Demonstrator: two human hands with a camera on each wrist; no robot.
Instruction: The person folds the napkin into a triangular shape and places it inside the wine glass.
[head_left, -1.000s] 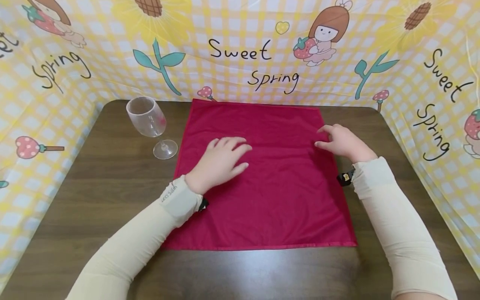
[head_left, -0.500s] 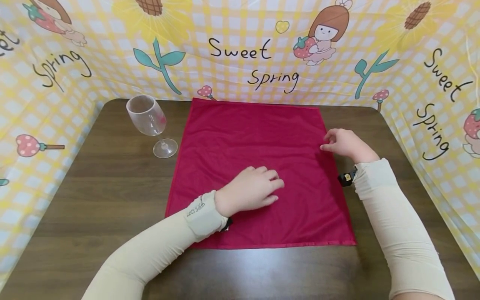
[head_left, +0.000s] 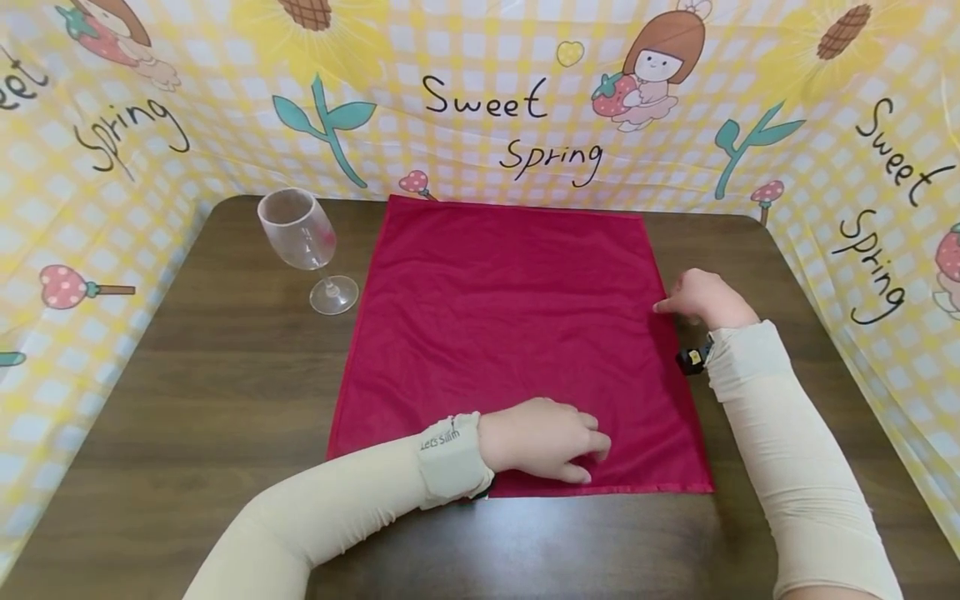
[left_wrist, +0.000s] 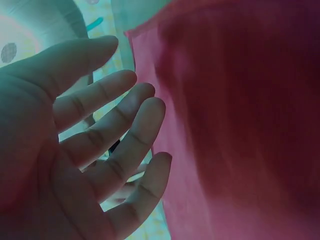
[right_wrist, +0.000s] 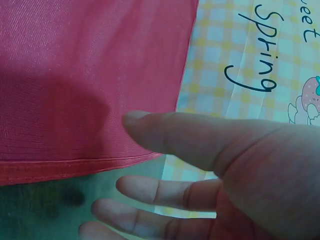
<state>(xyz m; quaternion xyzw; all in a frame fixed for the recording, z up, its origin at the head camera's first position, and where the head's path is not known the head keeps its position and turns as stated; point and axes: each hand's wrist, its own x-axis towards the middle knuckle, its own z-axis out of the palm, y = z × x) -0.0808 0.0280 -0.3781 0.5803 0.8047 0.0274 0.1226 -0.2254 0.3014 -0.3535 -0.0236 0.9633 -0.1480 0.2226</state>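
A red cloth [head_left: 495,333] lies spread out on the dark wooden table [head_left: 187,375], with light creases across its middle. Above its front part, toward the right, hangs my left hand [head_left: 543,437]; in the left wrist view its fingers [left_wrist: 145,120] are spread, slightly bent, and hold nothing. My right hand [head_left: 708,298] is at the cloth's right edge. In the right wrist view its thumb [right_wrist: 170,135] overlaps the cloth, while the loosely bent fingers sit beyond the hem over the table, with a gap between thumb and fingers and nothing in it.
A stemmed wine glass [head_left: 300,233] stands upright at the back left, close to the cloth's left edge. A yellow checked curtain [head_left: 480,50] printed with flowers and lettering encloses the table's back and both sides.
My left hand has swept over the cloth from its left middle toward the front right. My right hand has drawn slightly right and nearer. The cloth and glass stay in place.
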